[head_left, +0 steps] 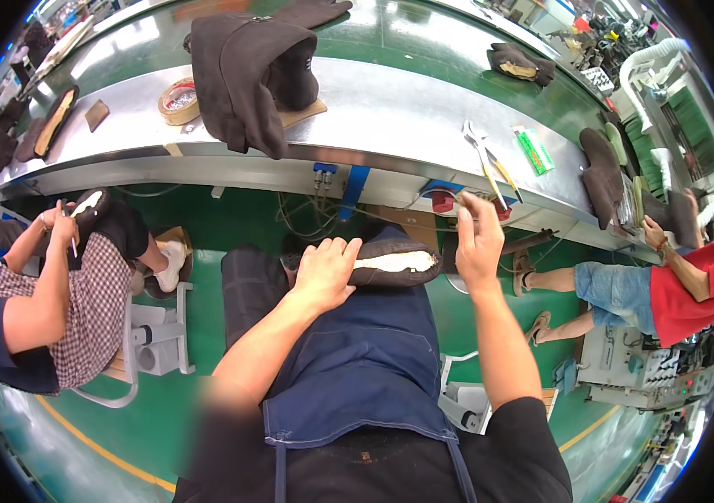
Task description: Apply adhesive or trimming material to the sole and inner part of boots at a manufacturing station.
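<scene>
A dark shoe or boot [399, 263] lies across my lap with its underside up, showing a pale, whitish filling inside a dark rim. My left hand [325, 275] is wrapped over its left end and holds it against the blue apron [357, 352]. My right hand [480, 243] is raised just right of the shoe, near the bench edge, its fingers loosely bent and nothing visible in them. Close beyond that hand, pliers [482, 149] with yellow handles lie on the metal bench, handles sticking out over the edge.
On the bench [390, 109] are a dark tall boot [240, 84], a tape roll [178, 102] and a green-white packet [534, 151]. Another shoe [518, 65] lies on the green surface behind. Co-workers sit at left [30, 310] and stand at right [684, 293]. Cables [311, 220] hang below the bench.
</scene>
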Motion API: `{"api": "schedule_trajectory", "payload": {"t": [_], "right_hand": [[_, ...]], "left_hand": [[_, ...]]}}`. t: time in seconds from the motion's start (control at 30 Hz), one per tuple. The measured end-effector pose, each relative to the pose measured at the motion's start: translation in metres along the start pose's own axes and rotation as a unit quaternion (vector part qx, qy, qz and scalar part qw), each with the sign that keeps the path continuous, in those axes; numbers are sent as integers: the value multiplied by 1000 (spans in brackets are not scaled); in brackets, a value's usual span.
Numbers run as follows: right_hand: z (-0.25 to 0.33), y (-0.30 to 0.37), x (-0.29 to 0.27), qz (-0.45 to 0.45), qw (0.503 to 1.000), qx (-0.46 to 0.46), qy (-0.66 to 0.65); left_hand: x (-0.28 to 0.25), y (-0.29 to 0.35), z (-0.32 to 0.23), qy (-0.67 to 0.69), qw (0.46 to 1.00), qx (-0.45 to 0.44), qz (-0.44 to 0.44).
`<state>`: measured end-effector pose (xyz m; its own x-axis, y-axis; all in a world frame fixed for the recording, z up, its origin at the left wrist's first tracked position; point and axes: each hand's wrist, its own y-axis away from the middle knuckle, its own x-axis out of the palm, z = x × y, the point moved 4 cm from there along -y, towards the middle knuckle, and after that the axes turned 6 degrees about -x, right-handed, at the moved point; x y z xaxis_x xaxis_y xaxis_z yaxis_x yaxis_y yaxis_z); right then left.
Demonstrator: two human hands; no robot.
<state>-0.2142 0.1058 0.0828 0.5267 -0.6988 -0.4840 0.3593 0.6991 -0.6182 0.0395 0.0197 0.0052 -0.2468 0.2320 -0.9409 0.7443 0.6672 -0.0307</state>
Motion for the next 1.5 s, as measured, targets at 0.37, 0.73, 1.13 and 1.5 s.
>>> {"api": "schedule_trajectory", "payload": {"t": [0.37, 0.73, 1.13, 1.5], "right_hand": [[-3, 128, 40, 230, 813, 428, -321], [108, 123, 127, 481, 704, 237, -467], [227, -35, 13, -69, 803, 53, -590], [214, -140, -3, -79, 833, 11, -548]], "left_hand": [[-150, 50, 12, 133, 971, -70, -183], [-170, 143, 55, 684, 664, -36, -300], [-93, 103, -18, 981, 171, 6, 88], [-88, 33, -93, 943, 139, -54, 299]]}}
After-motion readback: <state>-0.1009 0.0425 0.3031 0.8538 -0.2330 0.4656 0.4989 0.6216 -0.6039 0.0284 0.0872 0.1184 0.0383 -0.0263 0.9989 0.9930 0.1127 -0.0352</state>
